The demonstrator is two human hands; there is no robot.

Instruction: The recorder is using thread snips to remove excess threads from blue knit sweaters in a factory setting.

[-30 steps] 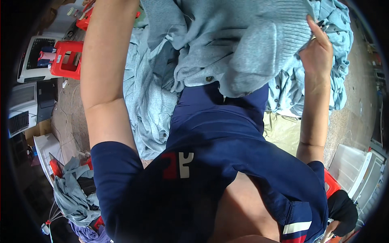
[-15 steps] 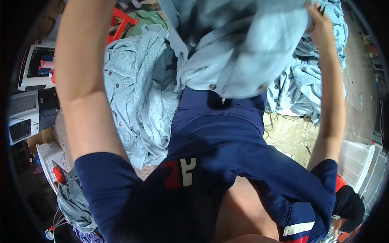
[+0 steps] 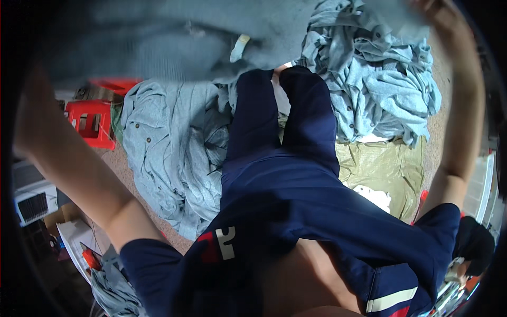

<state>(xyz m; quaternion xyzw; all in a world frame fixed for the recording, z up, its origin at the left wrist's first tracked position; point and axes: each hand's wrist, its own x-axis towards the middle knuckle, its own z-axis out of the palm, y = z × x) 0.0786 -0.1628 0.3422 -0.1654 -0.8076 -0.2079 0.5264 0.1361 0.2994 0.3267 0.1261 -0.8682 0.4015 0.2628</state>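
Observation:
A grey-blue buttoned cardigan (image 3: pixel 158 50) is spread wide in the air across the top of the view, smeared by motion. A small pale label (image 3: pixel 240 48) shows on it. My right hand (image 3: pixel 435 16), blurred at the upper right, is closed on the cardigan's right end. My left forearm reaches up to the cardigan's left end, where my left hand is lost in blur and shadow. Below the raised cardigan, one heap of similar buttoned garments (image 3: pixel 169 142) lies beside my left leg. Another heap (image 3: pixel 369 90) lies beyond my right leg.
A red plastic stool (image 3: pixel 92 124) stands at the left. An olive plastic sheet (image 3: pixel 406 169) lies under the right heap, with a white piece (image 3: pixel 374 198) on it. Grey clothing (image 3: pixel 116 290) hangs at lower left. Another person in black (image 3: pixel 472 245) is at lower right.
The cardigan has swung up and left and is stretched out wider. My arms have spread apart, the left one outward to the left. More of my legs and the red stool now show.

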